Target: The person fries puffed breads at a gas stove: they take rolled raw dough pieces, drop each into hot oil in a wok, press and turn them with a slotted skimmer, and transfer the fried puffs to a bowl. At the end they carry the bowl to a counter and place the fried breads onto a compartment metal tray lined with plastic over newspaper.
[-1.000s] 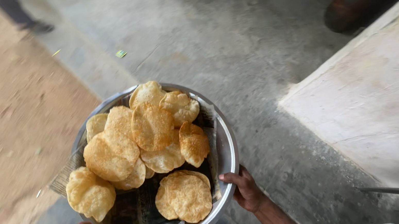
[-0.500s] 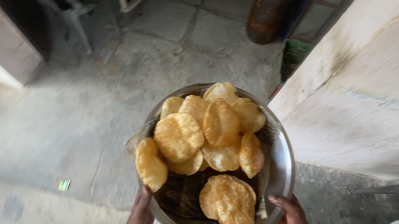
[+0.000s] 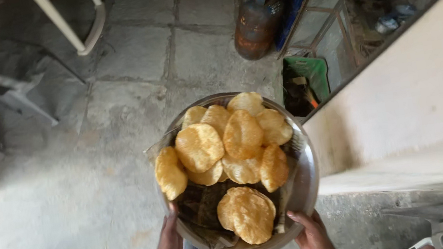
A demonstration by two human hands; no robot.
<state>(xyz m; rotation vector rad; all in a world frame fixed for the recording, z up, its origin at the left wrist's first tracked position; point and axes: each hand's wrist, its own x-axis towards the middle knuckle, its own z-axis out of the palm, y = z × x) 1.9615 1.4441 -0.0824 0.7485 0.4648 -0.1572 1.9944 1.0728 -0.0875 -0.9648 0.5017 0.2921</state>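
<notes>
Underneath, both hands are carrying the steel bowl (image 3: pixel 308 187) level: left hand (image 3: pixel 168 247) and right hand (image 3: pixel 312 239) are clamping opposite rims, so the puffed fried breads (image 3: pixel 225 153) are staying heaped on the paper lining (image 3: pixel 203 202).

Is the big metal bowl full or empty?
Full. The metal bowl, held by both hands, is piled with puffed golden fried breads on paper lining.

Left hand (image 3: pixel 168 247) and right hand (image 3: pixel 311 239) low, fingers curled (thumbs uppermost), forearms raised.
</notes>
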